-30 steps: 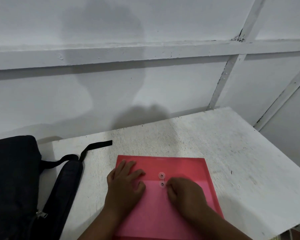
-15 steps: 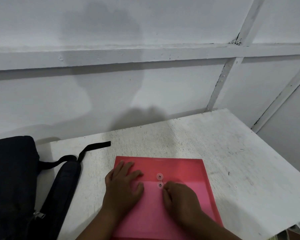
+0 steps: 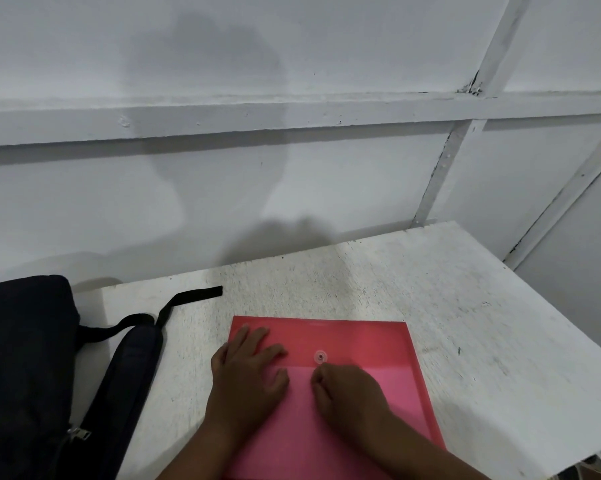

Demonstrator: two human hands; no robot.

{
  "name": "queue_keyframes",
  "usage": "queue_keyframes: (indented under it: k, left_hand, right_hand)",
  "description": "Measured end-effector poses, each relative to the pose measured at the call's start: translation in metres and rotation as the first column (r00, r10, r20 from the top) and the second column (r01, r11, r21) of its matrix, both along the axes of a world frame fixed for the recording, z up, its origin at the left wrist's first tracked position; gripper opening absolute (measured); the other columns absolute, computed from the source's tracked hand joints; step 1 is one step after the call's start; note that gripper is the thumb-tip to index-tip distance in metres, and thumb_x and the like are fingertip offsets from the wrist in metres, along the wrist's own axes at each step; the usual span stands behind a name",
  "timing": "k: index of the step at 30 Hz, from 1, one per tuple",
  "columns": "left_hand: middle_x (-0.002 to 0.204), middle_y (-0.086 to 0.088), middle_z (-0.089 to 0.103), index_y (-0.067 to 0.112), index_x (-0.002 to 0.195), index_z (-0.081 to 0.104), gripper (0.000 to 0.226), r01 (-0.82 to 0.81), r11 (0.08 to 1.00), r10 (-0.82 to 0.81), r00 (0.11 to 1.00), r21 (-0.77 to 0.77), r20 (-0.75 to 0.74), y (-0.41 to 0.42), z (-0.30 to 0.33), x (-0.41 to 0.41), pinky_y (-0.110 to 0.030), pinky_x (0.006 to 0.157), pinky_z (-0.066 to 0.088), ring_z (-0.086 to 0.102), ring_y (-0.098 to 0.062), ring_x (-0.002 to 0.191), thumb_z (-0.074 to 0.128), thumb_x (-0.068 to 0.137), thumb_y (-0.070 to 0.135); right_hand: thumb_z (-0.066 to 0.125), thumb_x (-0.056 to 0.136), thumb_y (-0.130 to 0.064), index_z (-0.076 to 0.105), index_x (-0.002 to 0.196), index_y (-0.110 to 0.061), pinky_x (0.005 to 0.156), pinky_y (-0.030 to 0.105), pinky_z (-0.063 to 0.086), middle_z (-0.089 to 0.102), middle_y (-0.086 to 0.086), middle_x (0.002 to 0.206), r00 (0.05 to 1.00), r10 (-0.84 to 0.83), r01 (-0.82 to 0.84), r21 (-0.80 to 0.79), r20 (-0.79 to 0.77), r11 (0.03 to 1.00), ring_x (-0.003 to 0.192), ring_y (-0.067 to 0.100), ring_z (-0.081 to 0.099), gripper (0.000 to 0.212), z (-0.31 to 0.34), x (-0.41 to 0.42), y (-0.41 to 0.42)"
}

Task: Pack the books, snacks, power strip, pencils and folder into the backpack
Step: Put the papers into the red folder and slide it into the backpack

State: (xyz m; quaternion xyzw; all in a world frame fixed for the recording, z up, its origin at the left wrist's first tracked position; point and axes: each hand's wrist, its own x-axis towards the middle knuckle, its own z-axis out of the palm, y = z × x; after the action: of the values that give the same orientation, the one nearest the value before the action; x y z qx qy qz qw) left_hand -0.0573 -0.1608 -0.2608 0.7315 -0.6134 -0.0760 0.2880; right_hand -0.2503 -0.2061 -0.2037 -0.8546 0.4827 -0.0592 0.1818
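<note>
a white painted counter (image 3: 430, 306) with a scuffed, speckled top fills the lower right. behind it stands a white panelled wall (image 3: 292, 46), crossed by a horizontal rail (image 3: 223, 116) and slanted battens (image 3: 437, 174) at the right. a soft grey shadow (image 3: 205, 98) falls on the wall.

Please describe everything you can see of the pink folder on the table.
The pink folder is a flat envelope of translucent plastic that lies on the white table, right of the black backpack and apart from it. A darker flap covers its far part, with a round clear button at the middle. The left hand rests flat on it; the right hand, fingers curled, touches it below the button. Its near edge is cut off.
</note>
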Motion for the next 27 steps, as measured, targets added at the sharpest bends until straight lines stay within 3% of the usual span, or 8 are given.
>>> queue_keyframes:
  k: [6,14,16,20,23,27]
  left_hand:
    - [0.144,0.015,0.051,0.047,0.110,0.068,0.038,0.004,1.000,-0.004,1.000,0.002,-0.006,0.000,0.000,0.001,-0.040,0.112,0.021,0.028,-0.012,0.146,0.055,0.075,0.055]
    - [0.142,0.013,0.054,0.046,0.108,0.069,0.037,0.003,1.000,-0.003,1.000,0.003,0.015,-0.001,0.003,0.001,-0.041,0.109,0.024,0.034,-0.016,0.145,0.056,0.074,0.052]
    - [0.141,0.013,0.054,0.046,0.108,0.069,0.037,0.002,1.000,-0.002,1.000,0.002,0.006,-0.001,0.003,0.001,-0.041,0.109,0.024,0.034,-0.017,0.145,0.056,0.074,0.051]
    - [0.141,0.014,0.054,0.047,0.108,0.068,0.036,0.004,1.000,-0.004,1.000,0.001,-0.002,-0.001,0.004,0.001,-0.040,0.109,0.023,0.034,-0.017,0.145,0.056,0.074,0.051]
    - [0.141,0.014,0.054,0.046,0.108,0.068,0.036,0.004,1.000,-0.004,1.000,0.005,0.000,-0.001,0.004,0.001,-0.040,0.109,0.022,0.034,-0.017,0.145,0.056,0.074,0.051]
    - [0.141,0.014,0.053,0.046,0.108,0.068,0.035,0.012,1.000,-0.012,1.000,0.011,0.004,-0.001,0.003,0.001,-0.040,0.109,0.021,0.032,-0.016,0.146,0.056,0.075,0.051]
  right_hand:
    - [0.048,0.094,-0.029,0.067,0.102,-0.025,0.079,0.033,0.045,0.072,0.000,0.104,0.997,0.073,-0.073,-0.029,0.018,0.997,0.099,0.024,0.063,0.021,0.003,0.011,-0.032]
    - [0.072,0.079,-0.020,0.074,0.093,-0.023,0.078,0.029,0.047,0.067,-0.003,0.100,0.975,0.193,-0.192,0.025,-0.112,0.981,0.093,0.017,0.062,0.014,0.029,0.028,-0.080]
    - [0.076,0.074,-0.021,0.075,0.087,-0.021,0.072,0.028,0.049,0.064,-0.007,0.087,0.970,0.214,-0.207,0.064,-0.119,0.976,0.084,0.012,0.060,0.013,0.033,0.028,-0.088]
    - [0.071,0.080,-0.012,0.078,0.087,-0.018,0.061,0.018,0.037,0.048,-0.019,0.065,0.949,0.301,-0.288,0.131,-0.097,0.949,0.063,-0.002,0.047,0.012,0.036,0.022,-0.101]
    - [0.068,0.083,-0.014,0.078,0.090,-0.018,0.068,0.022,0.038,0.045,-0.020,0.066,0.946,0.314,-0.307,0.094,-0.079,0.947,0.066,0.000,0.047,0.013,0.033,0.023,-0.104]
    - [0.069,0.083,-0.019,0.077,0.089,-0.020,0.068,0.026,0.037,0.050,-0.013,0.075,0.947,0.318,-0.317,0.030,-0.038,0.948,0.085,0.012,0.057,0.010,0.026,0.033,-0.096]
